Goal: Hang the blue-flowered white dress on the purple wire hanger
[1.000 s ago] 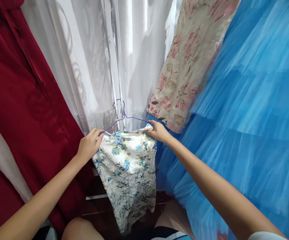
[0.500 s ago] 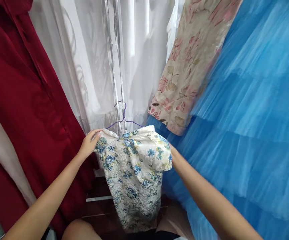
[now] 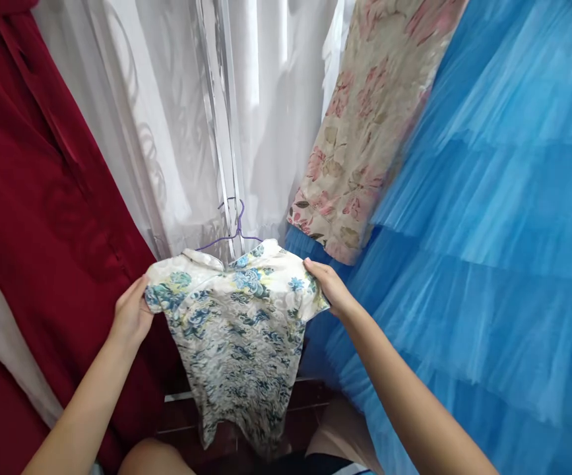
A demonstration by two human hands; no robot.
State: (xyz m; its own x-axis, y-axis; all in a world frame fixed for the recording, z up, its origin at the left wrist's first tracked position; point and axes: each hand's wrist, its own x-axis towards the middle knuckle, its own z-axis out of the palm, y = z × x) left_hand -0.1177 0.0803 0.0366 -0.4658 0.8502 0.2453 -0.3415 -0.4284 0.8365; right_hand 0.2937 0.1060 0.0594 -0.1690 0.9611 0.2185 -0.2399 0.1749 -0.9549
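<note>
A short-sleeved white top [image 3: 241, 323] with blue, green and yellow flowers hangs on a thin purple hanger [image 3: 239, 227]. The hanger's hook is at a pair of shiny metal poles. My left hand [image 3: 134, 313] is closed on the edge of the sleeve at the left. At the opposite side, my right hand [image 3: 329, 284] pinches the other sleeve, thumb on top. Between my hands the top is spread wide, its collar at the hanger and its hem low over the floor. Fingers behind the fabric are partly hidden.
Dark red cloth [image 3: 43, 198] hangs on the left. White curtains [image 3: 276, 132] and the metal poles [image 3: 223, 132] stand behind the top. To the right hang a beige garment with pink flowers [image 3: 345, 165] and a tiered blue tulle skirt [image 3: 488, 264]. Dark floor [image 3: 181, 419] shows below.
My left hand has moved left and lower with its sleeve. My right hand has come out from behind the right sleeve and now grips its edge. The top is stretched wider and flatter.
</note>
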